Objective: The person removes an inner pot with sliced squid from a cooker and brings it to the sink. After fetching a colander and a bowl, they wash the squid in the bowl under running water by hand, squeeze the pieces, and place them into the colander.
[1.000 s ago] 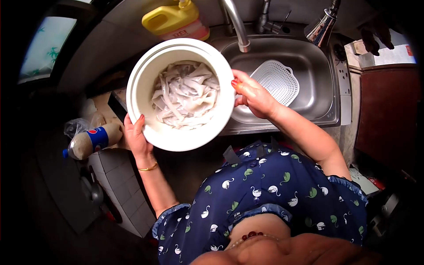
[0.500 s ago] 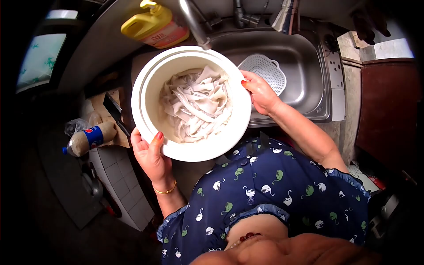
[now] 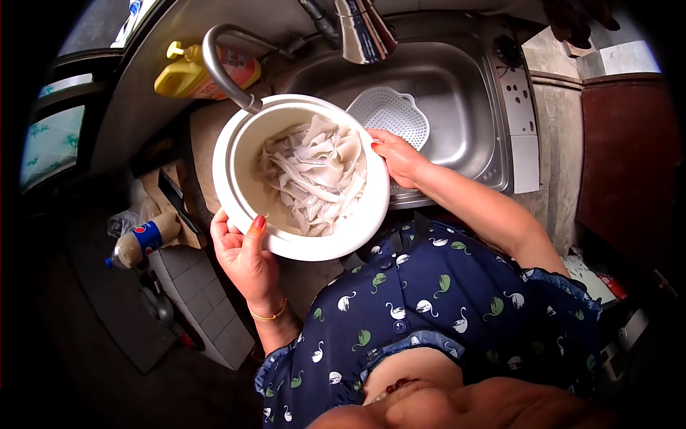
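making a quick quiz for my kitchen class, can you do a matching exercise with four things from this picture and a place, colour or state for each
Things:
1. pot
2. colander
3. jug
4. bottle

Places, colours, states:
a. lying on its side
b. in the sink
c. bright yellow
d. held by the left hand and right hand

Right pairs: 1-d, 2-b, 3-c, 4-a

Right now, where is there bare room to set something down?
Bare: the sink floor, between the basket and the right wall. Crowded: the sink's near left, where basket, bowl and right hand cluster in view, and by the tap and jug.
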### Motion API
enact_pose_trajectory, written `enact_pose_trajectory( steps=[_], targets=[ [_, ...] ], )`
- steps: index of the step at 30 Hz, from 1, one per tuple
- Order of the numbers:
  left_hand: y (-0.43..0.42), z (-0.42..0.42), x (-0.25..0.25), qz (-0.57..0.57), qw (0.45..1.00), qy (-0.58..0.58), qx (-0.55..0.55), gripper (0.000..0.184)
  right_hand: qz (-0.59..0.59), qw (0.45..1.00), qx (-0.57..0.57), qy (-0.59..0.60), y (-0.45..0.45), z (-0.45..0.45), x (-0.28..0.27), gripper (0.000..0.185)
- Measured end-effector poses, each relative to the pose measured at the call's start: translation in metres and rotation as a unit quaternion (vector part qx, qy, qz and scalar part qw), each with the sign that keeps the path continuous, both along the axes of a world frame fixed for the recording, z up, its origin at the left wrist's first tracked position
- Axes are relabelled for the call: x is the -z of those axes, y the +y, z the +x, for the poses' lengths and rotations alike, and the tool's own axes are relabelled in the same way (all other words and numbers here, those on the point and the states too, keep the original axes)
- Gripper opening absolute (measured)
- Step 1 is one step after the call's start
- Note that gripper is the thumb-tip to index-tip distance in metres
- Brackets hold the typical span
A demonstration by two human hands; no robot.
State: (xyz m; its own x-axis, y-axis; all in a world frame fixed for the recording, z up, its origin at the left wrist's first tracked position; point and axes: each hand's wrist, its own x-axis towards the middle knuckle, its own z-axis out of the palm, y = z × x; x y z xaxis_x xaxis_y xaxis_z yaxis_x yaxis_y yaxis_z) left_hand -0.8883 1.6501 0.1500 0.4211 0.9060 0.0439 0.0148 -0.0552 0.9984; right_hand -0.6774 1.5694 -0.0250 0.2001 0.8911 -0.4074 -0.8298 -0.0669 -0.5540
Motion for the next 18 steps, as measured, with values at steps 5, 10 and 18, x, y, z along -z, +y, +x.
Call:
enact_pose_trajectory(
  steps=[5, 10, 18],
  targets=[
    [-0.001, 0.005, -0.005, -0.003, 1.000, 0.000, 0.005, 0.037, -0.008, 1.000, 0.013, 0.011, 0.007, -0.008, 0.007, 0.033],
    [-0.010, 0.025, -0.007, -0.010, 1.000, -0.002, 0.007, 0.038, -0.037, 0.999, -0.015, 0.019, 0.002, 0.002, 0.000, 0.033],
    [-0.006, 0.029, -0.006, -0.001, 0.999, 0.019, 0.043, 0.037, -0.053, 0.998, 0.018, 0.028, 0.005, -0.003, 0.020, 0.037]
  ],
)
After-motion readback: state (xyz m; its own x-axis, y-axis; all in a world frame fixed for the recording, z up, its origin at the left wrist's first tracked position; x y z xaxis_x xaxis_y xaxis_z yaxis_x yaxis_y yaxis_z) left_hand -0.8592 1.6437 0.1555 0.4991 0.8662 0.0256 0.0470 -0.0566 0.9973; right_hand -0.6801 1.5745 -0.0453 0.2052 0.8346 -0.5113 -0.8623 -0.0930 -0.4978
